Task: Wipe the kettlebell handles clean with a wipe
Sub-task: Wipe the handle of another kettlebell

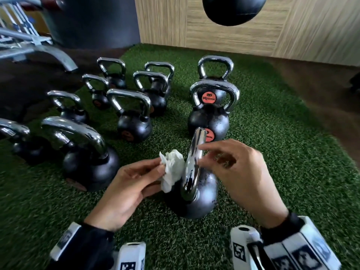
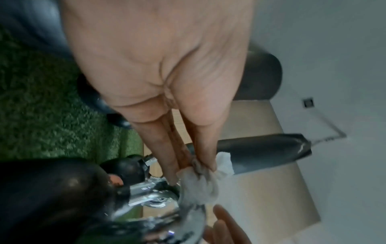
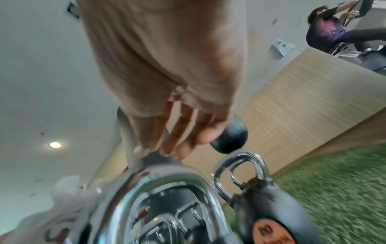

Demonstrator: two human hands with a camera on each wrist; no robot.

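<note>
A black kettlebell (image 1: 200,197) with a chrome handle (image 1: 192,162) stands on the turf right in front of me, its handle edge-on to the head view. My left hand (image 1: 155,169) pinches a crumpled white wipe (image 1: 172,170) and holds it against the left side of the handle. In the left wrist view the wipe (image 2: 200,181) bunches at my fingertips on the chrome handle (image 2: 167,203). My right hand (image 1: 204,155) hovers at the handle's right side with loose fingers, holding nothing. The right wrist view shows those fingers (image 3: 177,145) stretched over the handle (image 3: 167,178).
Several more kettlebells stand on the green turf (image 1: 272,152): rows at the left (image 1: 134,125) and two just behind (image 1: 210,117). A wood-panelled wall (image 1: 253,36) closes the back, and a black ball (image 1: 233,10) hangs above. A metal frame (image 1: 29,47) sits far left. A person (image 3: 325,33) is far off.
</note>
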